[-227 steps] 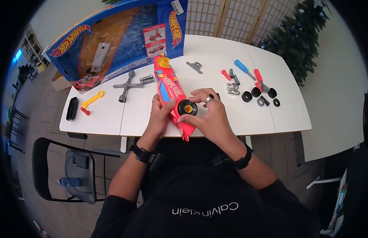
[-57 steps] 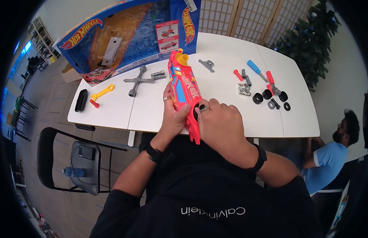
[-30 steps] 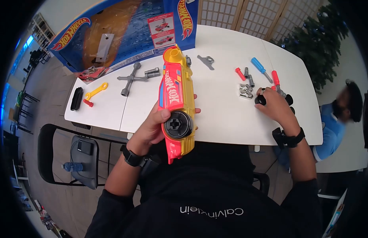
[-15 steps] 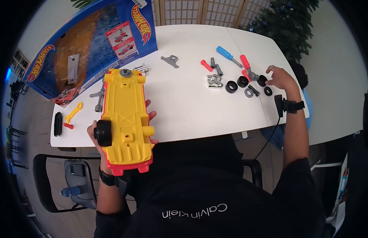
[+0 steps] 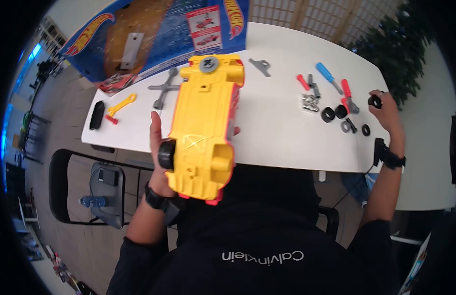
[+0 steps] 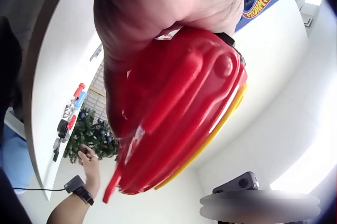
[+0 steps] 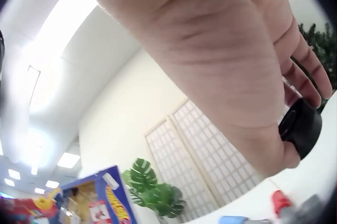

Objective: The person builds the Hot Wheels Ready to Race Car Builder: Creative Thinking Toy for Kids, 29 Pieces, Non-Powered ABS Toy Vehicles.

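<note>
My left hand (image 5: 160, 164) grips the toy car (image 5: 201, 130), yellow underside facing up, above the table's front edge. One black wheel (image 5: 166, 154) sits on the car's left side by my thumb, and a grey round part (image 5: 208, 64) is at its far end. In the left wrist view the car's red body (image 6: 179, 108) lies under my palm (image 6: 168, 3). At the table's right edge my right hand (image 5: 386, 114) pinches a black wheel (image 5: 375, 102); the right wrist view shows that wheel (image 7: 301, 128) between thumb and fingers.
Near my right hand lie black wheels (image 5: 328, 114), a blue screwdriver (image 5: 328, 77), a red-handled tool (image 5: 347, 89) and silver parts (image 5: 310, 103). At the left are a grey cross wrench (image 5: 162, 89), a yellow wrench (image 5: 122, 104) and a black part (image 5: 97, 115). The blue box (image 5: 171, 58) stands behind.
The car has turned from its red side to its yellow underside in my left hand. My right hand has left the car, reached the wheels at the right and lifted one.
</note>
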`<state>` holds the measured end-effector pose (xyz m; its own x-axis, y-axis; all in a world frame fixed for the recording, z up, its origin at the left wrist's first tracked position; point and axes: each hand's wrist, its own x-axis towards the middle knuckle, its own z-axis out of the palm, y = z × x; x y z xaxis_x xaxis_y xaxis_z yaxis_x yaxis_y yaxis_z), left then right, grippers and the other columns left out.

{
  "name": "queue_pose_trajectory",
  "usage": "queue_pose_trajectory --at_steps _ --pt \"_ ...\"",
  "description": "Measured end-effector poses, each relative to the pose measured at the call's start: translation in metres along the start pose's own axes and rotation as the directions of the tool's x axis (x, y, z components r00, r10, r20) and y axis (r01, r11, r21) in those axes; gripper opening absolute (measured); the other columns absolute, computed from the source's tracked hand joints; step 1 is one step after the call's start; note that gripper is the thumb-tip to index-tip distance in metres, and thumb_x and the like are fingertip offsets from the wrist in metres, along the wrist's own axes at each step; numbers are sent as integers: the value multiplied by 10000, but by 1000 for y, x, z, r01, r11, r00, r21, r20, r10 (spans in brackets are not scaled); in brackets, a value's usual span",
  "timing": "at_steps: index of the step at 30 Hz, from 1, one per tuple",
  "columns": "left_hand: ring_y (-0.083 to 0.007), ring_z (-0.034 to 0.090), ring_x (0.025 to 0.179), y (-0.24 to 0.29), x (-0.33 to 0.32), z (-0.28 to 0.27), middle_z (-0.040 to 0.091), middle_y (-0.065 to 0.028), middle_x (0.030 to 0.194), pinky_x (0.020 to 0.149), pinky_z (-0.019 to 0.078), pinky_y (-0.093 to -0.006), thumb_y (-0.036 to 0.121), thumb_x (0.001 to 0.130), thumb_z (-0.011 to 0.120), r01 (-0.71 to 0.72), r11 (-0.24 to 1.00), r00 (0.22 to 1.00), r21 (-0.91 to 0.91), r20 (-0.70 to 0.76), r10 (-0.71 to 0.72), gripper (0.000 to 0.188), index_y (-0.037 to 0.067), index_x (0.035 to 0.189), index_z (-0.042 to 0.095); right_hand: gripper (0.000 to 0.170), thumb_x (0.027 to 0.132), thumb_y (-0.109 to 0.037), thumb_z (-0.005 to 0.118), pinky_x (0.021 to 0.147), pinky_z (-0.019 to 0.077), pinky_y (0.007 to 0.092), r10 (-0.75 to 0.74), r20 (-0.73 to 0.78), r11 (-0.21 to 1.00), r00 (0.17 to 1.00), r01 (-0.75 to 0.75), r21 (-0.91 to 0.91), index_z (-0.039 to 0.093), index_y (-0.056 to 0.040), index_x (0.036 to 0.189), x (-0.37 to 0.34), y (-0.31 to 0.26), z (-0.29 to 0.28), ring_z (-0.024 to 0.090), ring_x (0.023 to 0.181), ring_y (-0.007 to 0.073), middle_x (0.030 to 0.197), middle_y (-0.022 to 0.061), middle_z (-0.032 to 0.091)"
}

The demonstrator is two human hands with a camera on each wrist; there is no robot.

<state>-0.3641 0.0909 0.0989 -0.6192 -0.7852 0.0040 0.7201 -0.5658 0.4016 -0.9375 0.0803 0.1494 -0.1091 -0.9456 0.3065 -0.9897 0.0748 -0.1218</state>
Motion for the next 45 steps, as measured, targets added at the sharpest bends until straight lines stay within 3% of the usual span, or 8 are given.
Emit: queue_pose_trajectory --at_steps 1,7,10,14,21,28,38,45 --pt "-558 284 1505 -1 2 -5 247 -258 1680 1096 439 -716 915 846 485 9 989 1000 -151 9 -8 1182 138 1683 177 408 821 -85 770 859 542 381 31 21 999 999 -31 -9 672 -74 1217 -4 -49 -23 641 920 288 1021 148 602" --pt "-496 320 1515 -3 18 -9 296 -257 1657 1125 469 -617 700 884 644 25 992 995 122 95 -37 1108 79 1671 173 346 832 -12 785 921 547 331 -263 29 583 964 135 801 504 -60 1028 -34 -199 -41 615 1058 165 1092 67 584" --pt "-480 331 1514 -4 23 -18 311 -279 1642 1109 499 -586 506 895 676 45 992 997 115 51 -51 1009 57 1659 193 363 793 -46 877 963 543 353 -427 -134 428 895 330 841 549 -63 948 -54 -249 -32 649 1125 204 1162 120 642" --pt "-393 691 1207 -3 20 -23 644 -285 1372 1085 536 -518 293 953 599 70 990 996 -126 56 -64 678 -61 1509 440 371 844 -10 815 1005 532 366 -393 -266 -5 880 287 958 595 -43 1141 -80 -300 -2 664 1190 236 1300 162 650" --pt "-359 715 1158 -9 16 -15 669 -271 1336 1042 564 -476 285 970 543 18 999 1000 -41 -7 -18 604 -75 1453 505 567 767 -102 881 953 573 372 -509 -236 423 827 480 768 698 -81 1304 -84 -310 -12 708 1081 314 1215 123 701" --pt "-348 701 1187 -22 15 -6 647 -257 1368 1022 579 -453 350 1013 563 4 991 1000 133 -6 -3 641 -60 1492 450 467 771 -169 898 831 582 346 -487 -13 486 873 283 827 757 -57 1202 -86 -306 -23 717 943 254 1059 82 679" --pt "-388 635 1269 -31 18 -21 586 -238 1446 1108 511 -517 471 1056 480 84 985 995 -149 75 -73 669 11 1538 430 510 851 -285 877 663 540 304 -405 -347 522 846 526 672 740 -81 1298 -104 -311 -9 654 737 186 894 77 658" --pt "-351 503 1321 -29 11 -55 483 -177 1465 949 572 -677 520 1024 557 85 962 994 -259 -39 -98 735 79 1575 354 350 910 -337 774 836 576 419 -73 76 987 994 61 149 759 -75 1142 -61 -193 -1 716 983 298 1098 115 728"
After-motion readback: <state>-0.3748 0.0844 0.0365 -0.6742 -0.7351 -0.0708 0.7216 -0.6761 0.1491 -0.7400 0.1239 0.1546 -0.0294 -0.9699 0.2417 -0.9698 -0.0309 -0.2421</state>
